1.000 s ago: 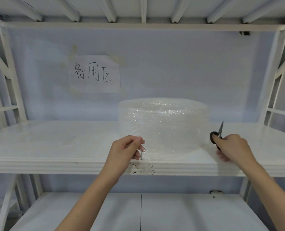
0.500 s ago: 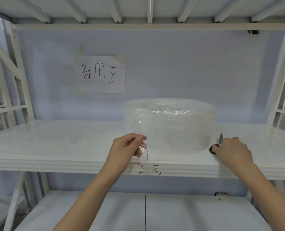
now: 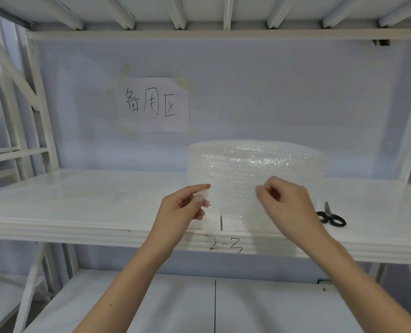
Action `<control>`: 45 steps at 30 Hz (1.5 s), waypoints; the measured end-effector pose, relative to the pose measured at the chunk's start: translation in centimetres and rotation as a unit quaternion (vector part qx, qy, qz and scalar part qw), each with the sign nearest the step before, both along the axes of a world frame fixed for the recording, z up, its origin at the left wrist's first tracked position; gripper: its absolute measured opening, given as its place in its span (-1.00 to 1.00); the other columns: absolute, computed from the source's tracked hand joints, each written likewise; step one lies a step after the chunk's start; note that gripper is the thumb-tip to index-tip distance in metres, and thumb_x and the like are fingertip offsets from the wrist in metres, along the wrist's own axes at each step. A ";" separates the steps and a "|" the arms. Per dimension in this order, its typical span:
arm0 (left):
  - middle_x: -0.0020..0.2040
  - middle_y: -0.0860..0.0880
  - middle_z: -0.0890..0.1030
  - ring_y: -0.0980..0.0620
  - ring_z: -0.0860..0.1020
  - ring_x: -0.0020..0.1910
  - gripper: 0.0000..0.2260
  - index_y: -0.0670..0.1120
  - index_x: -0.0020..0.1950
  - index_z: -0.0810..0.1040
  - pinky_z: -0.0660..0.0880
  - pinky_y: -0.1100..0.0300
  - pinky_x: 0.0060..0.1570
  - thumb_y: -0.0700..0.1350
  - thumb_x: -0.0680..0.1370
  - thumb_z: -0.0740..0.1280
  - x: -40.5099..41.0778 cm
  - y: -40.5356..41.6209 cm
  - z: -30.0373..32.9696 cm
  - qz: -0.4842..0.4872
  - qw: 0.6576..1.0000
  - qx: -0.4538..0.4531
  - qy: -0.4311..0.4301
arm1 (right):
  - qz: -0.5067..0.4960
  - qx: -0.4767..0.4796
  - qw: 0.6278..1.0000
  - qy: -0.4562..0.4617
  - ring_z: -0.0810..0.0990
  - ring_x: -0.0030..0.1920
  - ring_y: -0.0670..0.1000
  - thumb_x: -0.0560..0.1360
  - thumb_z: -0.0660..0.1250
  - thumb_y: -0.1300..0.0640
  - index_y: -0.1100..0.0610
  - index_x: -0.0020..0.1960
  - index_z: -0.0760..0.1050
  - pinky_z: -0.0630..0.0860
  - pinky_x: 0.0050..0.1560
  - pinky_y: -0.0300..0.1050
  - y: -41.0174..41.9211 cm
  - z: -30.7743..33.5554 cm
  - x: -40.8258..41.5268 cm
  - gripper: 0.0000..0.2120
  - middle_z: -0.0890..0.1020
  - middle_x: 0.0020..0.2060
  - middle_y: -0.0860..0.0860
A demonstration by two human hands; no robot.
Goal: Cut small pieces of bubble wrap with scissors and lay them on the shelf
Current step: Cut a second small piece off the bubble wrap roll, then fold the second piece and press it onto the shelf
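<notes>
A big roll of clear bubble wrap [image 3: 255, 167] stands on the white shelf [image 3: 84, 203], right of centre. My left hand [image 3: 183, 207] pinches the loose edge of the wrap at the roll's front left. My right hand [image 3: 286, 203] pinches the same loose sheet further right, in front of the roll. The sheet hangs between the two hands down to the shelf's front edge. Black-handled scissors [image 3: 330, 216] lie flat on the shelf just right of my right hand, blades shut and pointing away from me.
A paper note [image 3: 153, 104] with handwritten characters is taped to the back wall. White frame posts [image 3: 38, 111] stand at both sides, and a lower shelf [image 3: 151, 304] lies beneath. The front lip carries a handwritten "2-3" [image 3: 226, 246].
My right hand has set the scissors down on the shelf and moved left to pinch the bubble wrap. My left hand has kept its hold on the wrap's edge.
</notes>
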State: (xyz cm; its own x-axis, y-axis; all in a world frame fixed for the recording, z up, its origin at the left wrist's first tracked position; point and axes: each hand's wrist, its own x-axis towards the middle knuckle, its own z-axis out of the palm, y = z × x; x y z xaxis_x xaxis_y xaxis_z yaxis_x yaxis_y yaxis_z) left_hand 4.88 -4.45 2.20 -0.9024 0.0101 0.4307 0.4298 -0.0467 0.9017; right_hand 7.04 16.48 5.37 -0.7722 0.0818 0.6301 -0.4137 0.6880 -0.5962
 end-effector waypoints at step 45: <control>-0.17 -0.07 0.71 0.12 0.64 -0.23 -0.85 -0.17 -0.06 0.68 0.58 0.31 -0.15 -0.35 0.52 0.34 -5.3 -5.2 -0.4 0.037 0.999 0.018 0.012 | 0.313 -0.258 0.891 -0.201 0.61 -0.30 0.01 0.44 0.46 0.14 0.14 0.01 0.59 0.58 -0.22 -0.11 -10.7 -1.5 -7.8 -0.83 0.64 -0.21 0.04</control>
